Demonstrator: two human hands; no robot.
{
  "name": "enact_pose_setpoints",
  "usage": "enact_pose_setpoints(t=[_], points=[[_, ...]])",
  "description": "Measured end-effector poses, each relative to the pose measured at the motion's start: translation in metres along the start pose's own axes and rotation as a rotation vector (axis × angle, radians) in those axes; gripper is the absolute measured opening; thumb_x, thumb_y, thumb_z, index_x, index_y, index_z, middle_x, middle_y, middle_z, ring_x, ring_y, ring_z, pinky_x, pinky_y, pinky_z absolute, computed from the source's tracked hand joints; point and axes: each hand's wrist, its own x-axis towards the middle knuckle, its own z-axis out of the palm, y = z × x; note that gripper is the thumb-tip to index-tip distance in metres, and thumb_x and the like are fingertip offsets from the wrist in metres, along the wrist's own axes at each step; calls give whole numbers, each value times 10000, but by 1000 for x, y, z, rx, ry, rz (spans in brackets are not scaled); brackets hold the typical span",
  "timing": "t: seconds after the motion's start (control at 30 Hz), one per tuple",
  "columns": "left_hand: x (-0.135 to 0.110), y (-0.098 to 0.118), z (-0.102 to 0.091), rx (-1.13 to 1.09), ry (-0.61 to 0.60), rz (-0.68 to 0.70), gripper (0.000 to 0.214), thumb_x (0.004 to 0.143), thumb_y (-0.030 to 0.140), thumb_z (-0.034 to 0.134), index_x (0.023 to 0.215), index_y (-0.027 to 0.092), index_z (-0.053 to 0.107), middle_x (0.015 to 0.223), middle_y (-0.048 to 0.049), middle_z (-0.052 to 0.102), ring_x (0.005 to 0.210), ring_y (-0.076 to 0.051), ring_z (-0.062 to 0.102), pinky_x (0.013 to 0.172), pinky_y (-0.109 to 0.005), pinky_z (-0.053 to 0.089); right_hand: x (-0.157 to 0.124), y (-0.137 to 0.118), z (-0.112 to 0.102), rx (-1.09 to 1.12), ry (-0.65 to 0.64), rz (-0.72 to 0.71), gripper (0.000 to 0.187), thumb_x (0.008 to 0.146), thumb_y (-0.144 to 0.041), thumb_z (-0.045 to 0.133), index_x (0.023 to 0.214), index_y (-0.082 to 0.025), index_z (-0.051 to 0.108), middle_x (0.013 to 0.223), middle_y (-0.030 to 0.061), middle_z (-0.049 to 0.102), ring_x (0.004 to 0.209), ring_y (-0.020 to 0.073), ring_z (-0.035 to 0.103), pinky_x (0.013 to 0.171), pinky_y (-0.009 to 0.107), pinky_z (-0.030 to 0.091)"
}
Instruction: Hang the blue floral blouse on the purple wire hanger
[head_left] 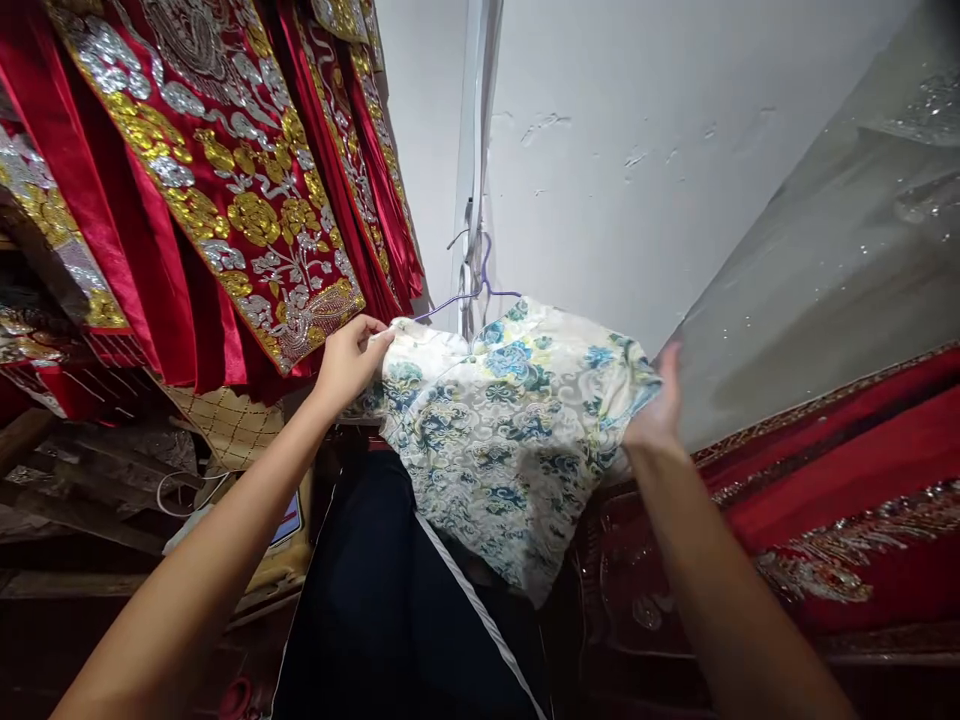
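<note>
A short-sleeved top (502,420), white with a blue, green and yellow flower pattern, hangs on a thin purple hanger (484,285) in front of me. My left hand (356,355) pinches the fabric at the shoulder on the left, close to the hanger's arm. At the other side, my right hand (660,400) is against the sleeve edge, its visible fingers stretched upward. The sleeve covers part of that hand. The hanger's hook reaches up beside a narrow metal upright (474,150); what it hangs from is unclear.
Red garments with gold and silver sequins (247,200) hang at the left. Sheer grey sparkling fabric (817,250) and a red embroidered garment (847,510) are on the right. Dark navy clothing (382,590) lies below the top. A white wall (600,130) stands behind.
</note>
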Motion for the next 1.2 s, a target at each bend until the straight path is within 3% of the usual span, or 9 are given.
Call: enact_pose_setpoints(t=[0.3,0.43,0.6,0.7,0.73,0.9,1.07,1.13,1.2], points=[[16,47,-7,95,201,205,186,952,270,467,1018,213,632,1125,-75,648,1107,-233,558,1013,-398,422,19,-18,-24,394,12,291,475,966,-546,417,1120,-160,647,979,181,696,1077,323,658,901,478,526],[0,59,-16,112,217,283,159,953,241,485,1039,238,618,1164,-67,618,1162,-237,527,1059,-422,395,16,-27,-15,440,-29,269,499,994,-514,340,1174,-163,645,1142,192,672,1124,318,640,922,495,527],[-12,57,-15,17,186,217,190,969,287,466,1067,223,616,1160,-71,632,1136,-232,558,1014,-419,450,9,-46,1,528,130,119,491,958,-470,381,1271,-175,618,1303,158,596,1229,318,583,941,496,539],[-13,59,-9,-252,41,97,290,982,388,438,1119,192,601,1144,-99,661,1068,-221,619,933,-390,508,-21,-68,10,297,95,-5,654,949,-614,236,1345,-230,588,1204,155,627,1221,357,578,890,533,555],[-13,62,-8,-370,-36,29,355,994,438,394,1139,182,593,1135,-112,672,1046,-219,639,913,-389,524,-35,-76,13,166,-22,-53,707,938,-665,181,1379,-265,562,1175,149,637,1188,366,594,856,539,562],[-7,83,-7,-807,-389,-309,540,1017,508,223,1141,136,594,1083,-163,688,992,-236,687,864,-413,568,-90,-110,31,17,-572,-102,597,728,-553,739,1296,-404,630,1071,35,712,836,281,691,713,438,591],[-24,81,-15,-852,-613,-484,193,877,296,582,991,149,634,683,-24,585,532,-112,545,527,-259,491,-69,-100,43,-44,-1303,-215,757,712,-505,802,1407,-325,564,1427,59,574,1233,308,599,1034,429,496],[-38,77,-23,-750,-848,-472,195,853,316,626,957,152,647,580,29,483,425,-75,399,418,-220,364,-52,-80,44,6,-1226,-138,565,818,-508,712,1344,-327,618,1488,41,519,1323,293,535,1082,437,460],[-51,78,-35,-582,-1021,-402,241,885,384,608,969,165,661,564,42,447,420,-73,353,400,-212,308,-39,-56,47,33,-932,-48,473,894,-487,625,1340,-326,610,1500,40,503,1366,271,491,1114,451,426]])
